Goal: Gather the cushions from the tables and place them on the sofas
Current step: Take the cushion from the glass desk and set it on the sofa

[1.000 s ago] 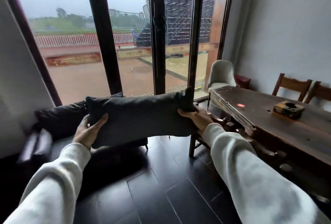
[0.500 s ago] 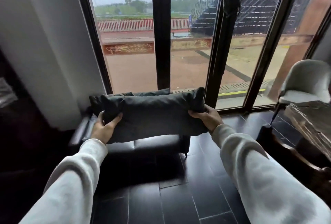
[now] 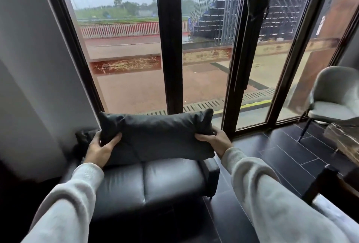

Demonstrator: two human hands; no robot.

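I hold a dark grey rectangular cushion lengthwise over the back part of a black leather sofa. My left hand grips its left end and my right hand grips its right end. The cushion's lower edge is at the level of the sofa's seat back; whether it rests there I cannot tell. Another dark cushion peeks out behind my left hand, against the wall. Both arms wear light grey sleeves.
Tall dark-framed windows stand right behind the sofa. A white wall closes the left side. A pale grey chair and the corner of a wooden table are at the right. Dark floor tiles lie between.
The view has swung left and closer to the sofa. The cushion, held in both hands throughout, has come down over the sofa's back; the wooden table has slid out to the right edge.
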